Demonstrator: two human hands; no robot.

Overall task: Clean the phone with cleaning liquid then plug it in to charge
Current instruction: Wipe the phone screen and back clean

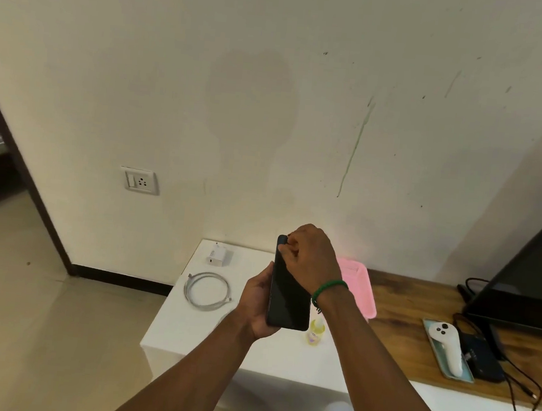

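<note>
Just below the middle of the frame, the phone (288, 297) is held up above the white bench (186, 335), screen dark and facing the person. The left hand (256, 305) cups it from behind, fingers wrapped round its left edge. The right hand (311, 258) is bunched at the top end, fingertips pinching the upper corner. I can't tell whether it holds a cloth.

The small bottle (316, 333) of yellowish liquid stands on the bench just beneath the phone, with a pink tray (358, 291) behind it. To the left, the cable (207, 290) lies coiled and the charger (217, 253) sits loose near the wall. The socket (140, 181), at centre left of the frame, has nothing in it.

So I'd say the cleaning is under way or barely begun, and all the charging steps remain.
</note>
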